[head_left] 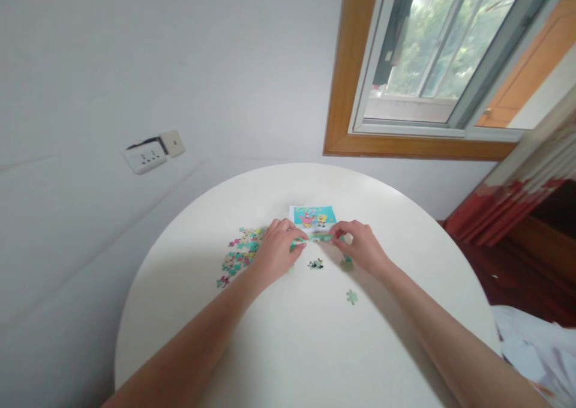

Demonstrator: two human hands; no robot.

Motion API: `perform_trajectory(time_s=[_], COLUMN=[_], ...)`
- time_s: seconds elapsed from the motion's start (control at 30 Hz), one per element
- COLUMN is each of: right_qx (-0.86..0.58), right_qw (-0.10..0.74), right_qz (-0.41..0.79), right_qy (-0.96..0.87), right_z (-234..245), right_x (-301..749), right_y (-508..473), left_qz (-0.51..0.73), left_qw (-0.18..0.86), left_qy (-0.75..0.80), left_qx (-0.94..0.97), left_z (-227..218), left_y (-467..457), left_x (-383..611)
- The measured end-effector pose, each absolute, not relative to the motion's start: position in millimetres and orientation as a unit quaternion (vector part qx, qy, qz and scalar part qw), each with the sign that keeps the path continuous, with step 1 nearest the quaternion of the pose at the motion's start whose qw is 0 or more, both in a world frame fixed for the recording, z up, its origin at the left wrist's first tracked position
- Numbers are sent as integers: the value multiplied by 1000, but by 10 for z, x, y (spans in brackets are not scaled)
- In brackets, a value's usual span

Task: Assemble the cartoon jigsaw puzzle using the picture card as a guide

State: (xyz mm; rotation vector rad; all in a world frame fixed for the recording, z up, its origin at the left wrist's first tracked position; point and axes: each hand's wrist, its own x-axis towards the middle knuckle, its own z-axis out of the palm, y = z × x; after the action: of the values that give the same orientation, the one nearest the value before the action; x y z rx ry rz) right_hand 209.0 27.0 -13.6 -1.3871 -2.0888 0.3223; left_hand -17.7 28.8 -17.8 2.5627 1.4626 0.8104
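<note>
On the white round table (288,348), my left hand (278,249) and my right hand (361,247) face each other with thumbs and fingertips pinched. Between them runs a narrow green strip of jigsaw puzzle pieces (319,237), its two ends at my fingertips. Just beyond lies a picture card (314,217) with a pink and a yellow cartoon figure on blue. A small dark-and-green joined bit of puzzle (315,264) lies nearer to me, between my wrists. One pale green puzzle piece (351,297) sits closer still. My fingers partly cover the strip's ends.
A loose heap of puzzle pieces (240,257) spreads left of my left hand, partly behind it. The wall (225,66) with a socket (146,156) stands behind the table. A window (432,54) is at upper right, with a curtain (517,186) beside it.
</note>
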Motion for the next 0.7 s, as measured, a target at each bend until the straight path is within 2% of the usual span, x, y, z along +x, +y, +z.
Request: perform_trajectory(time_s=[0.13, 0.3, 0.53, 0.7], right_qx=[-600, -666, -665, -660], right_qw=[359, 306, 241, 244], right_qz=[149, 114, 30, -10], right_qy=[-699, -671, -706, -710], right_z=[-93, -205, -309, -329], right_x=[2561, 2812, 2678, 2815], right_y=[381, 478, 533, 565], left_qz=[278, 273, 270, 269], left_qw=[24, 4, -3, -14], left_qy=[507, 534, 549, 570], left_qx=[815, 800, 791, 776], left_z=[-142, -143, -107, 10], left_y=[403, 503, 550, 588], left_x=[-402, -571, -677, -909])
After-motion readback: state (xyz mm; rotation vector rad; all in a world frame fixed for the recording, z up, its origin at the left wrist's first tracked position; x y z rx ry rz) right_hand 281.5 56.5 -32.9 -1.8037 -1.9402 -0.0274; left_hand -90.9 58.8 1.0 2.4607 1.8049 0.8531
